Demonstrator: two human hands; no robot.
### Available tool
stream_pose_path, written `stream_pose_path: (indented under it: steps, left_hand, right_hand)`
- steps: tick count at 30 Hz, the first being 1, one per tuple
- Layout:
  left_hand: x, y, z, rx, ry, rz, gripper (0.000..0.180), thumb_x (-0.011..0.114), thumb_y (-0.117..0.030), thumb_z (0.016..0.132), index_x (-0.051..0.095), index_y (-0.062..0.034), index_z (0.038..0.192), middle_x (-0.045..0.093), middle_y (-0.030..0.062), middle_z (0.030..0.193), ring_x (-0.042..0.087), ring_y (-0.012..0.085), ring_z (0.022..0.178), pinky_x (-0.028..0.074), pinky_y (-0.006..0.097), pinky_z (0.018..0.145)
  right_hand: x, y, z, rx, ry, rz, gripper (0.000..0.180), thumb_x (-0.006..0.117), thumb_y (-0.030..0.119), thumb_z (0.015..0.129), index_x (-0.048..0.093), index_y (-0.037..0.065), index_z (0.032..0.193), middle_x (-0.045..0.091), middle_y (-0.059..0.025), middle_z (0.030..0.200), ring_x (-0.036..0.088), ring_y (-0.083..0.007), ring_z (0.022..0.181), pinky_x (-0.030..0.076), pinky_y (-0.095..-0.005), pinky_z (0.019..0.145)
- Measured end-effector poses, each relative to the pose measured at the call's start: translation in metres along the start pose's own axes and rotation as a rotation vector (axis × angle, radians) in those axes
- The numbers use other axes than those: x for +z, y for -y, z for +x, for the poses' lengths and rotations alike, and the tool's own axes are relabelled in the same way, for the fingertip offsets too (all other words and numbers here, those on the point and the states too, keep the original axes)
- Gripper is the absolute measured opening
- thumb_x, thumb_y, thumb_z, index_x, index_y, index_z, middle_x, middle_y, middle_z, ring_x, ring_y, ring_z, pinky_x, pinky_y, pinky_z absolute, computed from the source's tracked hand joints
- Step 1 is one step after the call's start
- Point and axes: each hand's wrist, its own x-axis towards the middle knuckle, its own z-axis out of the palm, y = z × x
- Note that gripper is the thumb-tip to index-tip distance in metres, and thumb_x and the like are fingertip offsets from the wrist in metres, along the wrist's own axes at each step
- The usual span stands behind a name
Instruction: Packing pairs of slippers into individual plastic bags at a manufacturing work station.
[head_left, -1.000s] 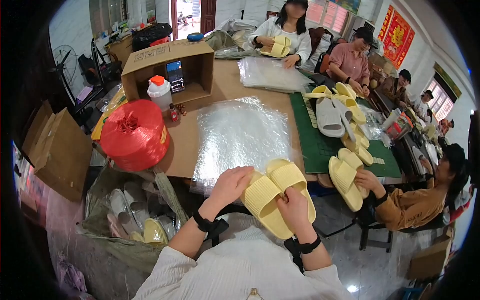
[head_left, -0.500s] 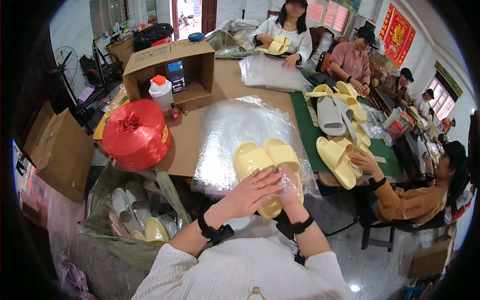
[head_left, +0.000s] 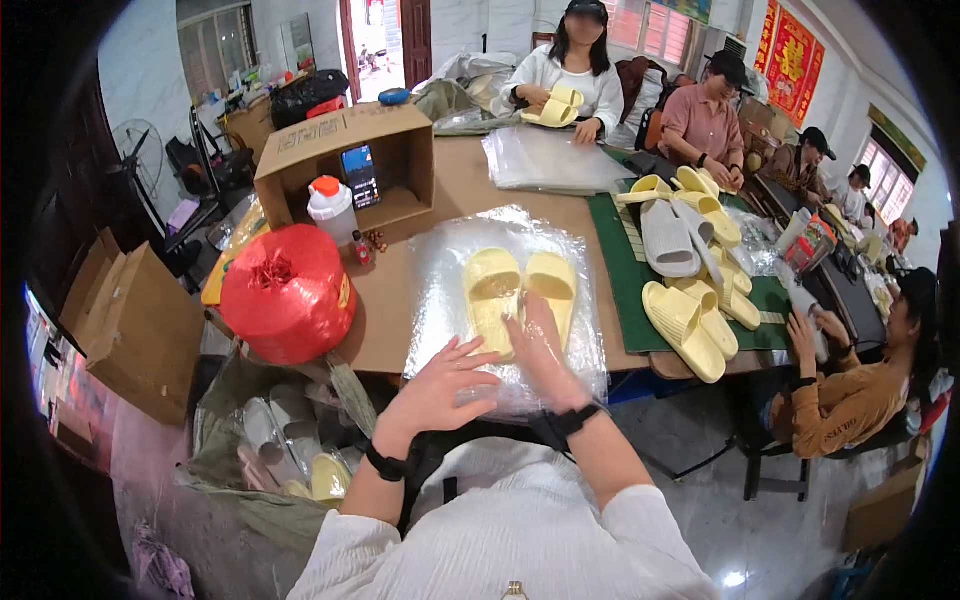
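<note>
Pressing flat, with fingers spread, on a stack of clear plastic bags [head_left: 505,310] at the near table [head_left: 470,185] edge: left hand [head_left: 440,385] open at the near left of the stack, holding nothing; right hand [head_left: 540,350] open, palm down, touching the heels of a pair of pale yellow slippers [head_left: 520,290]. Slippers laid side by side on the bags, seemingly not yet bagged. Further yellow and grey slippers [head_left: 690,250] piled on the green mat [head_left: 625,275] to the right, still loose. Red twine spool [head_left: 288,292] at left.
</note>
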Motion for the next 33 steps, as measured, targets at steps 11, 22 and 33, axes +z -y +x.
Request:
stream_pose_path:
  steps: [11,22,33]
  left_hand:
    - [0.013,0.032,-0.020,-0.973,-0.244,-0.163,0.049,0.067,-0.049,0.084,0.071,-0.0033,0.101,0.070,0.0136,0.083,0.067,0.0287,0.079,0.051,0.037,0.073]
    - [0.043,0.058,-0.044,-0.792,-0.239,-0.487,0.024,0.073,-0.020,0.083,0.072,0.0021,0.093,0.066,0.0010,0.072,0.055,0.0078,0.065,0.045,0.025,0.060]
    - [0.013,0.036,-0.027,-0.860,-0.367,-0.832,0.020,0.064,-0.012,0.091,0.072,0.0012,0.103,0.071,0.0038,0.087,0.059,0.0060,0.065,0.040,0.020,0.052]
  right_hand:
    - [-0.211,0.030,-0.098,0.581,0.530,0.809,0.021,0.062,0.020,0.096,0.069,0.003,0.085,0.064,0.0006,0.070,0.056,-0.0031,0.062,0.041,-0.0185,0.050]
    - [-0.132,-0.045,-0.070,0.615,0.260,0.390,0.031,0.067,0.028,0.092,0.068,-0.003,0.088,0.058,0.0020,0.074,0.049,-0.0076,0.067,0.041,-0.0250,0.062]
    - [-0.157,-0.047,-0.055,0.641,0.153,0.607,0.020,0.064,0.013,0.091,0.071,-0.002,0.103,0.071,-0.0040,0.085,0.060,-0.0058,0.071,0.044,-0.0196,0.060]
